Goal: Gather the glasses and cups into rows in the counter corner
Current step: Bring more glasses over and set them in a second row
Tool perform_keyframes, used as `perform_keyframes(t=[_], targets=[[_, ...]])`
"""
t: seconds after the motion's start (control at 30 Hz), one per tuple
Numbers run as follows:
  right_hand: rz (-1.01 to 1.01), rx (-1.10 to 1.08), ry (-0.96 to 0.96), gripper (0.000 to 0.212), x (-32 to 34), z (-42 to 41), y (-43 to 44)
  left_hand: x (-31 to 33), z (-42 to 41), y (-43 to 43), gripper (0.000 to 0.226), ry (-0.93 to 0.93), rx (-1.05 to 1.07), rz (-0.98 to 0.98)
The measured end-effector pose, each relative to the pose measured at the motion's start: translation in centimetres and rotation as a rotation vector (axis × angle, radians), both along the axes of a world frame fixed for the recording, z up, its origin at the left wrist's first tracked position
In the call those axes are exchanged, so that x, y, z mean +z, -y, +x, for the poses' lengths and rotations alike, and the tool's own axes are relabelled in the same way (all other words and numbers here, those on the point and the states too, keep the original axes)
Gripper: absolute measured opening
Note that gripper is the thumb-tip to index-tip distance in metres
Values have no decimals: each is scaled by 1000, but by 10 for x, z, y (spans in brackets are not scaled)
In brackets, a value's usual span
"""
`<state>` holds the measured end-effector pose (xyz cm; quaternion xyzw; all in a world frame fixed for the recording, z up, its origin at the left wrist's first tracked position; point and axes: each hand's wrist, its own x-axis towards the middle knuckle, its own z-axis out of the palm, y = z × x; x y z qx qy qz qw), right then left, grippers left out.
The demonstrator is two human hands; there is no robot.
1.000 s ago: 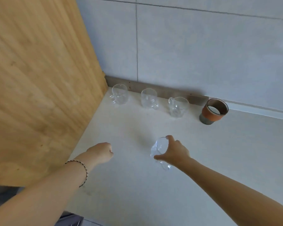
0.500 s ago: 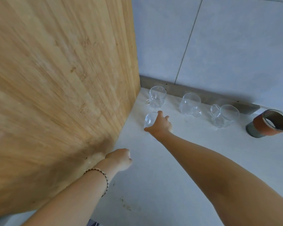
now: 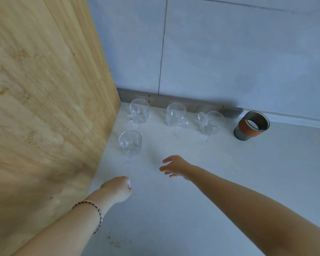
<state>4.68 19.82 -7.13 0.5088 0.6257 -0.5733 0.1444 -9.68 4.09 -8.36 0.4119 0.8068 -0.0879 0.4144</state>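
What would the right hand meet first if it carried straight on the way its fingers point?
Probably the front glass. The right hand is open, its fingers aimed left and slightly away, with bare counter between. Depth is unclear, so it might pass just in front and reach the wood panel.

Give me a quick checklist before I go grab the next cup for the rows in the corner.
1. Right hand free: ok, fingers spread, nothing in it.
2. Front glass mug upright beside the wooden panel: ok.
3. Back row of three glass mugs upright along the wall: ok.
4. Orange-sleeved cup in line with back row: ok.
5. Left hand empty: cannot tell, closed fist.
6. More cups left: cannot tell.
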Motion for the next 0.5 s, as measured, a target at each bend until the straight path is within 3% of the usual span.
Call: perform_keyframes(t=[0.13,0.33,0.5], targets=[[53,21,111,42,-2,92,-23,11,49,-49,27,-13,-140,35],[166,-41,203,40,4,257,-67,25,162,-146,29,-10,-383,87],[211,-64,328,39,9,410,-100,24,282,-213,10,-7,-523,103]])
